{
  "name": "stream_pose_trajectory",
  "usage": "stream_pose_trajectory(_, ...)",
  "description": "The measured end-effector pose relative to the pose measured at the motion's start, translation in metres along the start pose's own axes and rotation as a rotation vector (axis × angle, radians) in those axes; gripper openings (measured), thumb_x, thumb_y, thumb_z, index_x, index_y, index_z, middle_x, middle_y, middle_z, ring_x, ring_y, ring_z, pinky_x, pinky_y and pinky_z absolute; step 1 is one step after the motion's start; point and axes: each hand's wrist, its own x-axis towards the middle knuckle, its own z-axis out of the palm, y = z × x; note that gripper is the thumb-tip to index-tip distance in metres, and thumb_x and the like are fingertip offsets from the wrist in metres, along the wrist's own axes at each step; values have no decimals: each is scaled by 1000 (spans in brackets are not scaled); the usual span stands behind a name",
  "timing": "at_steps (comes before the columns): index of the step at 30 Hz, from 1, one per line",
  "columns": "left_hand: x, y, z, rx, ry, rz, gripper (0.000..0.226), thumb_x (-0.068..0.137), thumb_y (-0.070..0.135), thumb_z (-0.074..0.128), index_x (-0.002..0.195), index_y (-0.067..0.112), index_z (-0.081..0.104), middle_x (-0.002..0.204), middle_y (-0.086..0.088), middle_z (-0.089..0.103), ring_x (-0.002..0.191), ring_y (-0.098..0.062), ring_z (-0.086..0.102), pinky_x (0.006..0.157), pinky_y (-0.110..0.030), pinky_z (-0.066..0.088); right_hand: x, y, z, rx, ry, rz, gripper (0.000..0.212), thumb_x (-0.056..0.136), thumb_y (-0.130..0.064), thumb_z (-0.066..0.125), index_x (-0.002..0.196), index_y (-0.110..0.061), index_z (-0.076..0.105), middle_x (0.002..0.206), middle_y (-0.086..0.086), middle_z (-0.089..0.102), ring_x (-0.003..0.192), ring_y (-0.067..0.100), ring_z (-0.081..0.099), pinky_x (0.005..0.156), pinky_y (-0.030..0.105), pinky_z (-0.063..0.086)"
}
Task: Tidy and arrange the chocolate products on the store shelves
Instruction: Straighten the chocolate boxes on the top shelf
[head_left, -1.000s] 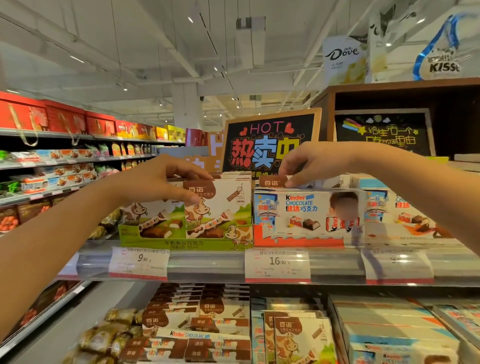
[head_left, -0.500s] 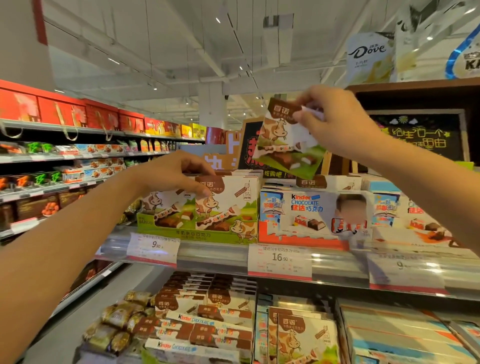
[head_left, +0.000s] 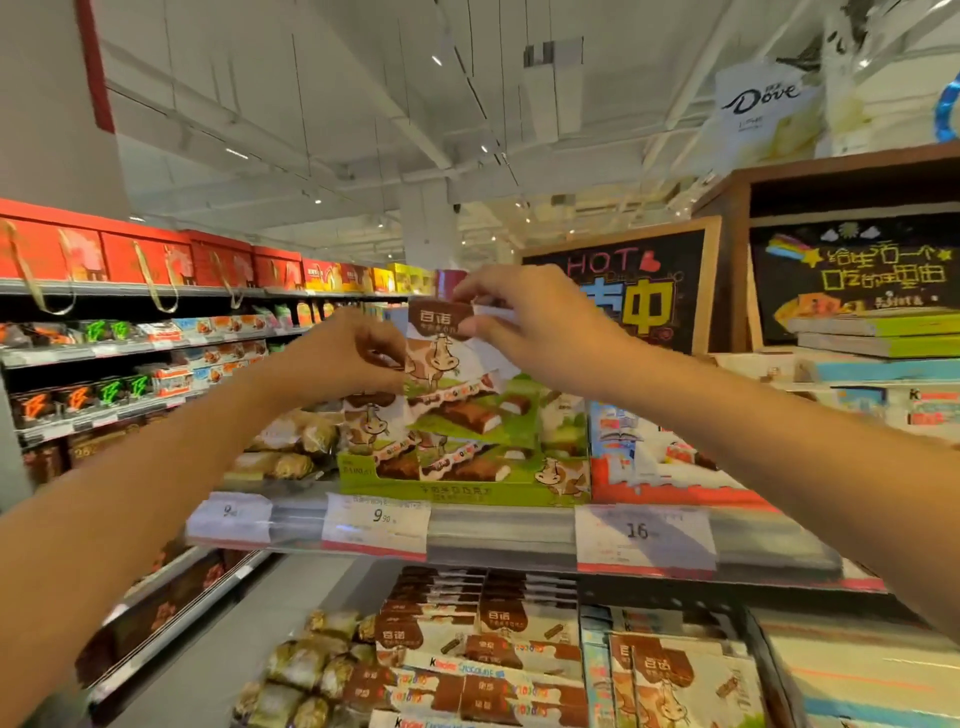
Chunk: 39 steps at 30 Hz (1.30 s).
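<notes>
shop | stocked shelves (head_left: 156, 353) | price tags (head_left: 376, 522) | chalkboard promo sign (head_left: 623, 286)

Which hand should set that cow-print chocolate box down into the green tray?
Right, probably. The right hand pinches the chocolate box by its top edge, above the green tray; the left hand only holds its side.

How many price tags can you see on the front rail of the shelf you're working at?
3: a blurred tag at the left end, the 9.90 tag under the green cow-chocolate tray, and the 16 tag under the red display. Others farther right may be hidden by the arm.
</notes>
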Motion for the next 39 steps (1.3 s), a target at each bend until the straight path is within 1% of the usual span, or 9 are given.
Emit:
stream_pose_trajectory(3,-6,-13,-22,-109,-69,12,21,77,-2,67,94,9,71,94,-6,73,83,-11,69,68,-15,53,7,-9,20,15,-13,-2,31,92,-20,56,122,-14,57,113,6,64,101,21,58,83,32,45)
stream_pose_trajectory(7,-9,-28,-40,-410,-171,52,50,62,-1,61,106,22,65,111,-5,68,100,-19,64,83,-36,52,18,-17,42,-3,8,-4,31,92,-23,56,122,-15,56,116,6,63,103,22,57,80,30,43)
stream_pose_trajectory(12,-15,-29,-26,-282,-192,137,60,63,19,79,117,29,55,115,-2,63,104,-18,62,75,-26,53,21,-23,58,9,-39,-3,34,92,-22,56,125,-13,54,115,8,65,105,24,59,86,41,48)
stream_pose_trajectory(16,-16,-30,-21,-284,-177,78,82,47,35,87,120,33,51,111,3,67,102,-17,65,89,-37,53,22,-13,29,-6,-134,15,27,91,-22,57,117,-17,59,116,1,62,109,13,54,86,21,39)
stream_pose_trajectory(21,-12,-26,0,49,-21,87,55,41,63,78,92,51,60,91,14,67,87,-2,63,80,-26,51,7,1,-9,11,-134,63,27,91,-17,57,118,-13,58,118,-1,60,114,12,53,93,26,44)
stream_pose_trajectory(26,-9,-20,-4,47,-109,82,34,60,39,76,93,35,68,84,3,71,73,-16,68,68,-37,57,-5,6,-17,0,-132,61,26,90,-17,57,116,-16,58,108,-7,59,109,8,54,95,27,44)
stream_pose_trajectory(31,-8,-29,-23,23,-267,84,46,76,9,73,115,31,64,110,9,67,101,-10,64,87,-34,52,-13,11,-19,-24,-134,65,26,90,-18,57,116,-19,57,111,-2,63,107,11,56,94,34,46)
stream_pose_trajectory(36,-6,-30,-26,-35,-333,81,54,78,-7,66,119,28,61,115,7,65,108,-12,61,91,-36,51,-21,13,-7,-57,-185,58,29,91,-19,55,120,-21,54,108,-4,63,99,9,56,81,19,45)
stream_pose_trajectory(39,-8,-24,-26,70,-336,91,56,76,1,68,118,37,58,118,11,62,108,-9,59,86,-31,54,-26,20,0,-99,-209,45,29,91,-19,57,120,-20,55,104,-13,56,96,-2,48,72,4,37)
